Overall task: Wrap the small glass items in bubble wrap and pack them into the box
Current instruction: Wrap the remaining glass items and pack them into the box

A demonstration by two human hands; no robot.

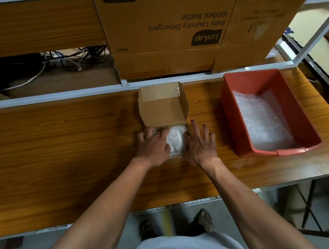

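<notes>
Bubble-wrapped bundle [176, 140] sits inside the small cardboard box [162, 105], lid flap standing open at the far side. Left hand [154, 146] rests on the bundle's left part, fingers straight. Right hand [200, 146] is splayed flat at the box's right edge (gripping nothing). Red plastic bin [260, 79] with bubble wrap [261, 117] stands well right on the wooden table [56, 152].

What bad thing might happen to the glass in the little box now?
The bubble-wrapped bundle fills the small box, so pressing with the left hand might crack the glass. The right hand rests open at the box's side, so a hard push may slide the box on the table.
</notes>
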